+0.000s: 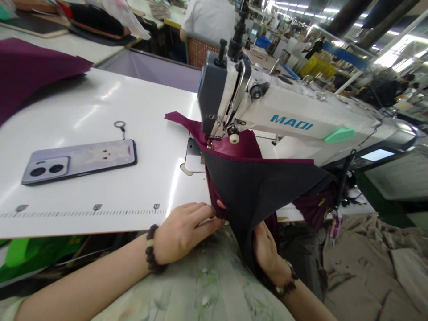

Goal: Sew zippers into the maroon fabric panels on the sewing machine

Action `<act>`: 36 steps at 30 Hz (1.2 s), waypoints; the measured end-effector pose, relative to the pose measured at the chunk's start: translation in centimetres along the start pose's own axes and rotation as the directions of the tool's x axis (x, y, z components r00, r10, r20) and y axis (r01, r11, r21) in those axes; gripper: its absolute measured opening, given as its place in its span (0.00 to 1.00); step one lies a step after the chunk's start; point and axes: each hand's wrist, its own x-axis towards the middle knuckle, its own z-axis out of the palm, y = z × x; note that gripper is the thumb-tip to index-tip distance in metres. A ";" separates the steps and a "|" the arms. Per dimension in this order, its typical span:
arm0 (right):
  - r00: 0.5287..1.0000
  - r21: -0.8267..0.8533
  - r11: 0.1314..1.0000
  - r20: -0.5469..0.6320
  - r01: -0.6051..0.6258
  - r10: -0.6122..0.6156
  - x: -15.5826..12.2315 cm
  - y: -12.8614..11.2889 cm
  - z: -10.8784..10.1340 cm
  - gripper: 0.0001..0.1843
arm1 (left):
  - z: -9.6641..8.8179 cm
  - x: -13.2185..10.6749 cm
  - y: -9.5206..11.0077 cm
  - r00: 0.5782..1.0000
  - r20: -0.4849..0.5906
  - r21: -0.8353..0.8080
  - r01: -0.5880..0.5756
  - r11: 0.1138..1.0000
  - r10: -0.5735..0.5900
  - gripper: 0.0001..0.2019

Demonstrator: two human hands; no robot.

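A dark grey fabric piece [247, 187] with maroon fabric [284, 161] along its upper edge lies under the needle area of a white sewing machine [290, 118]. The fabric hangs over the table's front edge in a fold. My left hand [183, 232] pinches the maroon edge at the fabric's lower left, below the presser foot [209, 145]. On the right, my right hand [267, 252] grips the hanging dark grey part; its fingertips are partly hidden behind the cloth. A pinkish fingertip shows at the fabric edge near my left hand.
A phone [100, 154] with a key ring [119, 125] lies on the white table [147, 178], left of the machine. More maroon fabric [36, 69] is at the far left. Brown cloth [361, 263] is heaped at the lower right. A seated person [210, 20] is beyond the table.
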 end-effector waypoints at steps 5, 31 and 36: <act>1.000 0.023 1.000 0.024 -0.014 0.013 0.0 0.0 0.0 0.35 | 0.4 0.1 0.0 0.999 -0.023 0.095 0.037 0.995 -0.035 0.14; 0.704 -0.321 0.713 0.627 0.623 -0.333 1.6 -2.1 -1.3 0.24 | -7.7 1.0 -4.2 0.940 -0.143 0.047 0.318 0.947 -0.309 0.12; 0.636 -0.403 0.566 0.709 0.719 -0.304 1.7 -0.9 -1.0 0.27 | -10.3 5.2 -7.4 0.945 0.270 0.016 0.190 0.982 -0.187 0.20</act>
